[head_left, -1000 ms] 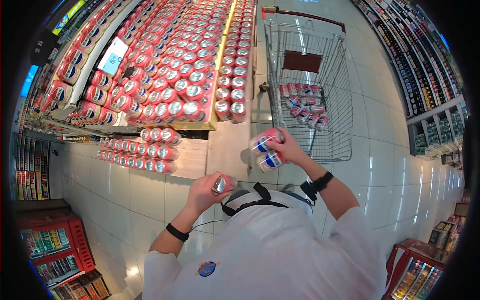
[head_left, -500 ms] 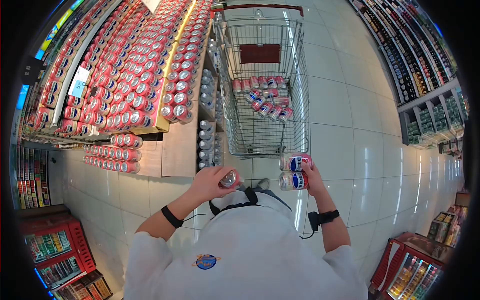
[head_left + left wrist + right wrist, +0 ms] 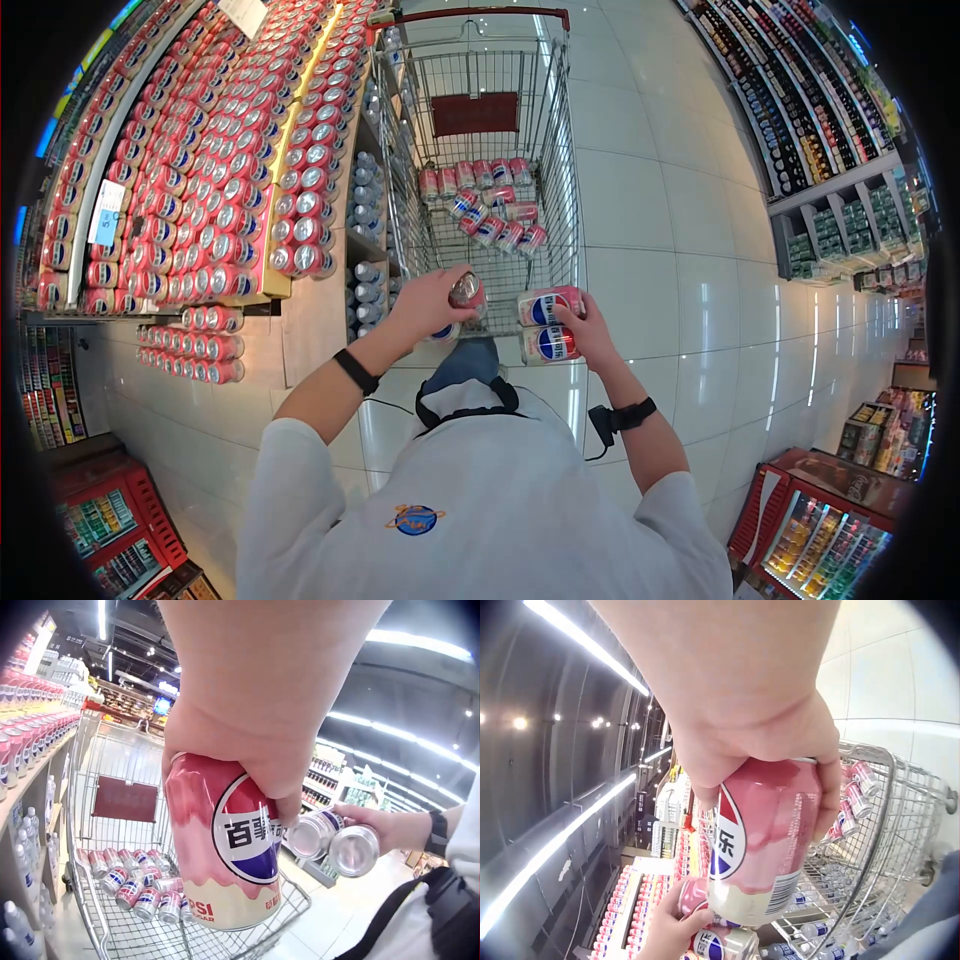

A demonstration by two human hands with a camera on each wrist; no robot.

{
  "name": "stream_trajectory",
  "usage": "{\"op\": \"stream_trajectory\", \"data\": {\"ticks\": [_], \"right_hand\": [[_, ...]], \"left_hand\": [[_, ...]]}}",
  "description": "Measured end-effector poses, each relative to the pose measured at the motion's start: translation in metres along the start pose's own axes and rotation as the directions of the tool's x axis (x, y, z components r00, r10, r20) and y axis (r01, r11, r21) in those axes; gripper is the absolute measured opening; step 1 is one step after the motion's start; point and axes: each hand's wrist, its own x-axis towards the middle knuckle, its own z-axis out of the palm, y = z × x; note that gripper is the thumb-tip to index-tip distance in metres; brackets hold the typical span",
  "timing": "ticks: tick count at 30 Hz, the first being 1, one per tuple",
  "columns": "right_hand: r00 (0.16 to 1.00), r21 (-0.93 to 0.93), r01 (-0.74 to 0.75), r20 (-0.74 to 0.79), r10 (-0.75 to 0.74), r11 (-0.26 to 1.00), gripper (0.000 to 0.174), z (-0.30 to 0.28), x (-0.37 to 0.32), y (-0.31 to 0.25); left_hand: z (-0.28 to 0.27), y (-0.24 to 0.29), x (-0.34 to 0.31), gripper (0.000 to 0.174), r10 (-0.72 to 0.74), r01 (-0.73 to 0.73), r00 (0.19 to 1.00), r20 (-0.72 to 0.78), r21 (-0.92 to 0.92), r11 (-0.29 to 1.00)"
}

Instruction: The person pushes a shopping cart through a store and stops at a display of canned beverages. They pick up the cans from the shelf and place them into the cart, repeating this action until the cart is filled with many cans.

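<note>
My left hand point(image 3: 430, 305) grips pink-and-cream Pepsi cans at the near end of the shopping cart point(image 3: 475, 113). One can point(image 3: 225, 847) fills the middle of the left wrist view, its label facing the camera. A second can point(image 3: 731, 945) shows beside the first under that hand in the right wrist view. To the right, my right hand point(image 3: 590, 335) holds two more cans side by side, an upper can point(image 3: 550, 305) and a lower can point(image 3: 550, 345), with the thumb across them. Several matching cans point(image 3: 490, 230) lie on the cart's wire floor.
Left of the cart rises a large display of pink cans point(image 3: 210, 200). Plastic bottles point(image 3: 368, 285) stand on shelves in its side, close by the cart. Stocked shelves point(image 3: 830, 200) run along the far right. A red drinks cooler point(image 3: 810, 510) stands at lower right.
The head view has swung right, and the cart and display now lie further left in it. Both hands have come close to the cart's near end, still holding their cans.
</note>
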Motion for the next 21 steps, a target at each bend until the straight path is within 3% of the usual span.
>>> {"op": "stream_trajectory", "data": {"ticks": [1,2,3,4,5,6,8,10,12,13,15,19,21], "right_hand": [[1.0,-0.076,0.016,0.0,-0.016,0.997,0.083,0.003,0.015,-0.006],[1.0,-0.084,0.013,0.0,-0.013,0.996,0.083,0.006,0.031,-0.013],[0.998,-0.369,0.065,0.006,-0.068,0.927,0.084,0.01,0.048,-0.021],[0.993,-0.621,0.111,0.031,-0.117,0.776,0.086,0.02,0.062,-0.036],[0.992,-0.715,0.121,0.058,-0.115,0.688,0.083,0.032,0.075,-0.049],[0.993,-0.723,0.111,0.056,-0.102,0.682,0.083,0.044,0.094,-0.053],[0.983,-0.87,0.149,0.183,0.028,0.471,0.077,0.063,0.135,-0.053],[0.975,-0.902,0.182,0.217,0.046,0.391,0.077,0.077,0.185,-0.02],[0.953,-0.934,0.187,0.247,0.173,0.304,0.075,0.093,0.224,0.001],[0.951,-0.935,0.184,0.248,0.187,0.304,0.075,0.099,0.241,0.016],[0.963,-0.949,0.136,0.194,0.186,0.285,0.069,0.11,0.269,0.047],[0.925,-0.96,0.112,0.195,0.326,0.257,0.076,0.118,0.313,0.107],[0.917,-0.972,0.165,0.214,0.337,0.168,0.071,0.121,0.325,0.14]], "left_hand": [[0.002,-0.007,0.024,0.074,-0.001,-0.001,0.999,0.042,0.044,0.999],[0.006,-0.018,0.047,0.075,-0.006,-0.002,0.996,0.088,0.088,0.996],[0.017,-0.037,0.071,0.075,0.079,-0.086,0.995,0.059,0.122,0.989],[0.019,-0.047,0.094,0.075,0.074,-0.08,0.996,0.059,0.112,0.991],[0.022,-0.056,0.119,0.077,0.02,-0.041,0.99,0.138,0.151,0.988],[0.028,-0.068,0.142,0.078,-0.036,-0.006,0.975,0.217,0.188,0.982],[0.054,-0.109,0.184,0.079,-0.08,0.04,0.968,0.238,0.169,0.985],[0.075,-0.141,0.221,0.079,-0.117,0.077,0.958,0.261,0.161,0.984],[0.095,-0.167,0.246,0.077,-0.488,0.468,0.856,0.172,0.143,0.872],[0.103,-0.181,0.257,0.077,-0.494,0.475,0.85,0.183,0.14,0.869],[0.118,-0.205,0.273,0.074,-0.677,0.66,0.719,0.158,0.148,0.736],[0.141,-0.25,0.294,0.07,-0.694,0.668,0.697,0.181,0.189,0.72],[0.159,-0.272,0.307,0.065,-0.778,0.737,0.614,0.136,0.254,0.626]]}}
